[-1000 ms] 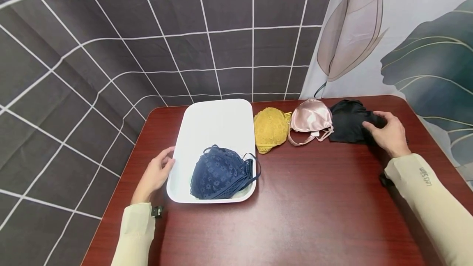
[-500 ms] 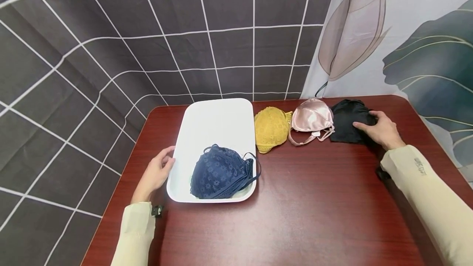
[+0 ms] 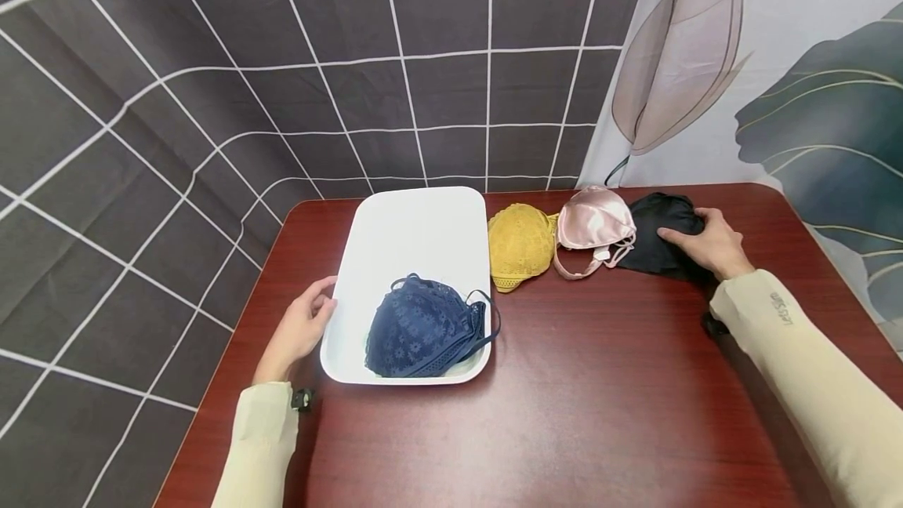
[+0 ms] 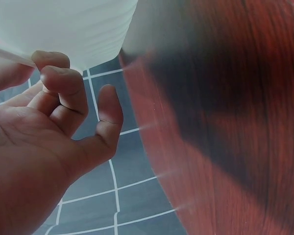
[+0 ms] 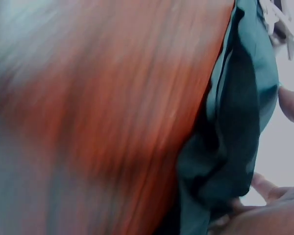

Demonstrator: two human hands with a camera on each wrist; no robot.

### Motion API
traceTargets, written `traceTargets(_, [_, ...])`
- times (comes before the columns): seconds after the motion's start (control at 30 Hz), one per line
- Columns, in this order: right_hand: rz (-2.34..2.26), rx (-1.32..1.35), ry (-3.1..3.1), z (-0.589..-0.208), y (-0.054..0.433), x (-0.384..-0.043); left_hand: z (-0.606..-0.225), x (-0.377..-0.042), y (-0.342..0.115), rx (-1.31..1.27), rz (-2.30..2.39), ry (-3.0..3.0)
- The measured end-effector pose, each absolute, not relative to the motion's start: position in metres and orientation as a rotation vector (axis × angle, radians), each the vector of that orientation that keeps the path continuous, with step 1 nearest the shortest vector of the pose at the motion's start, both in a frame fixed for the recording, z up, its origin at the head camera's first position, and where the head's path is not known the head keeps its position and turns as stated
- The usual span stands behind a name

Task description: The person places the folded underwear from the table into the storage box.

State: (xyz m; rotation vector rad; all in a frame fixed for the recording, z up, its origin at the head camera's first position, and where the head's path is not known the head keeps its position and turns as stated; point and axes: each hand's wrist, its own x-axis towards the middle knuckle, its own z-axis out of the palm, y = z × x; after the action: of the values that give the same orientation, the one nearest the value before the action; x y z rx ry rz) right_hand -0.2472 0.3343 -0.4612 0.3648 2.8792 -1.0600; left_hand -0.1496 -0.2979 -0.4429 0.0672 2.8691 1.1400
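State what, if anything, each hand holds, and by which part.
The right hand holds the black garment by its right end. The left hand touches the white tray at its left rim; whether it grips cannot be told.

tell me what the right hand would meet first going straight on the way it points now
The black garment, which the right hand already grips; past that, the pink satin bra looks next in line, though depth is hard to judge.

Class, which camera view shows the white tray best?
The head view, because it shows the white tray from above with nearly its whole rim. The left wrist view catches only part beside the left hand; the right wrist view shows none.
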Motion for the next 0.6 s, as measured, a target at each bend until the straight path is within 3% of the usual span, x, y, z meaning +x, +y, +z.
traceTargets(0.6, [-1.135,0.453,2.896,-0.469,0.317,-0.255,-0.441,-0.149,-0.297,0.086,1.128,2.888])
